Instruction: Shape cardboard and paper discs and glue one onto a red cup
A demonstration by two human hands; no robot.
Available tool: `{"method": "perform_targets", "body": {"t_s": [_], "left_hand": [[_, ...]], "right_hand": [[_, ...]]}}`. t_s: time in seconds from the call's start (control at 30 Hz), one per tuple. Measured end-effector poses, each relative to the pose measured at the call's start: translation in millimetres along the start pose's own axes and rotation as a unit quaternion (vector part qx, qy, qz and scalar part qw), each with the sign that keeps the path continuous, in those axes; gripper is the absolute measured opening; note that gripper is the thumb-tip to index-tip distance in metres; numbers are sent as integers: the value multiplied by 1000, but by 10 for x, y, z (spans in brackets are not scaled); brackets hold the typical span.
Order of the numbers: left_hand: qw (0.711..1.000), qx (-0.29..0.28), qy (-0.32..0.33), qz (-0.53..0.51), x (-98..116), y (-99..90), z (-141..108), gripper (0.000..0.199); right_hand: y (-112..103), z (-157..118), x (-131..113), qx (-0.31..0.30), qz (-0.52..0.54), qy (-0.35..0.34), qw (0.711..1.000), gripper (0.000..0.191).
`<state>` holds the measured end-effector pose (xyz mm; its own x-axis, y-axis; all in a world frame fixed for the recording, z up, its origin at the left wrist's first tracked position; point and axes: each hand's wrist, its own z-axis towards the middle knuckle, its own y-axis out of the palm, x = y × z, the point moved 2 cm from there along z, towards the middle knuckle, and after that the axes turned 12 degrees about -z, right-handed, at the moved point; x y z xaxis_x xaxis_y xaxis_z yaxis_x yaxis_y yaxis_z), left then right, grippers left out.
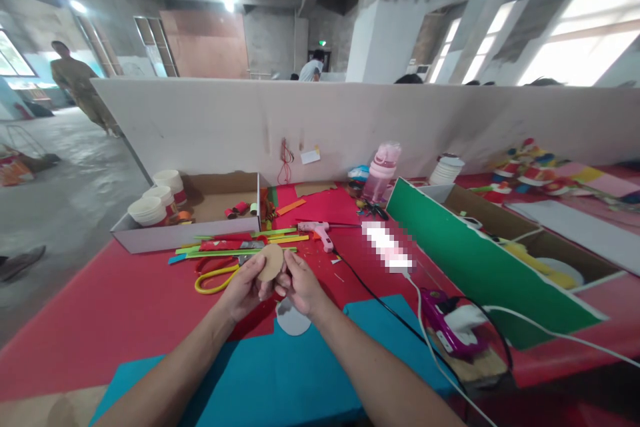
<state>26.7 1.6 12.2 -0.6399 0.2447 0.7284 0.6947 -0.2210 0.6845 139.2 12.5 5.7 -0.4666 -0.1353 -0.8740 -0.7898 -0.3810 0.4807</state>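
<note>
Pinching a flat, round, tan cardboard disc [273,263] by opposite edges, left hand [245,283] and right hand [303,283] nearly closed — probably for steadiness, undersides being hard to see — and holding it above a red-covered table [145,293].

Two bare forearms converge from the lower edge of the view: the left forearm [187,360] slants up to the right, the right forearm [373,363] up to the left. The left hand [245,290] and right hand [303,281] come close together, fingers [265,289] curled inward below, thumbs [253,269] uppermost and pressing in a pinch. Some fingertips are hidden; both wrists look almost straight.
</note>
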Motion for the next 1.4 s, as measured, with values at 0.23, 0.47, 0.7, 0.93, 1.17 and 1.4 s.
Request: {"method": "perform_targets", "body": {"t_s": [0.23, 0.47, 0.7, 0.93, 1.17, 1.4], "left_hand": [[999, 16, 28, -5, 47, -51, 14, 29], [993, 75, 87, 13, 99, -80, 36, 29], [986, 109, 86, 86, 76, -61, 5, 36], [994, 86, 63, 39, 39, -54, 21, 27], [999, 17, 9, -41, 26, -76, 43, 21], [998, 3, 27, -60, 57, -67, 29, 15]], "right_hand": [[-110, 25, -65, 13, 15, 20, 1000, 39], [-177, 23, -179, 25, -46, -11, 999, 26], [-132, 20, -58, 21, -186, 43, 981, 40], [-140, -25, -177, 53, -424, -126, 895, 38], [-89, -71, -147, 7, -391, -107, 914, 38], [-109, -25, -105, 43, -303, -73, 949, 36]]}}
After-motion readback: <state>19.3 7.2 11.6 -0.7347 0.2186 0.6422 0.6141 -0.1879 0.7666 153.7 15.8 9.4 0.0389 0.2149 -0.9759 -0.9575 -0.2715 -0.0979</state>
